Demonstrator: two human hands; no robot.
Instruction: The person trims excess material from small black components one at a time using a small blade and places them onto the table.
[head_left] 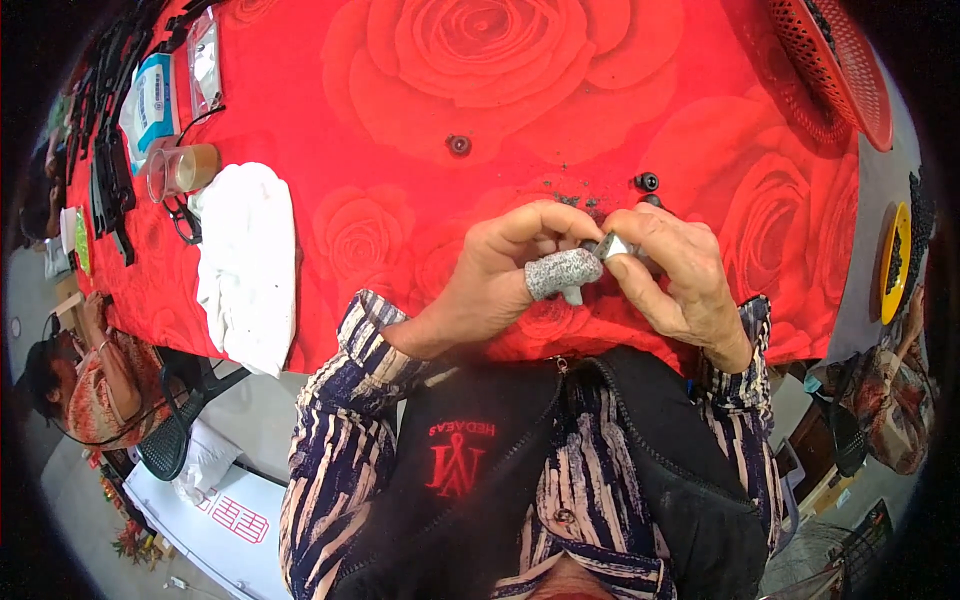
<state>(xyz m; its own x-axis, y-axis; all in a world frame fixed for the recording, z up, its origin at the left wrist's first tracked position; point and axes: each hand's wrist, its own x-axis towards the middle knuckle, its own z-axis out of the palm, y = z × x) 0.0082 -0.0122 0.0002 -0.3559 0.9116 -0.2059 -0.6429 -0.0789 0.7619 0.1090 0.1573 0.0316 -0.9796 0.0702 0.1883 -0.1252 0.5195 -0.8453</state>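
Note:
Above the near part of the red cloth, my two hands meet at the fingertips. My left hand [462,282] has a grey speckled finger cover [562,273] on one finger and pinches a small black part [598,247], mostly hidden by the fingers. In my right hand [690,270], thumb and fingers close on a small silvery blade-like piece [616,246], which touches or nearly touches the black part. Dark crumbs and shavings [572,200] lie just beyond the fingertips. Beside them is a small round black part [647,182]; another round black part [458,145] sits farther off to the left.
A white cloth [247,265] lies at left, near a clear cup [182,170], a wipes packet [150,105] and long black strips [108,190]. Red baskets [860,75] stand far right; a yellow plate [896,262] holds dark pieces. Other people [110,390] sit at both sides.

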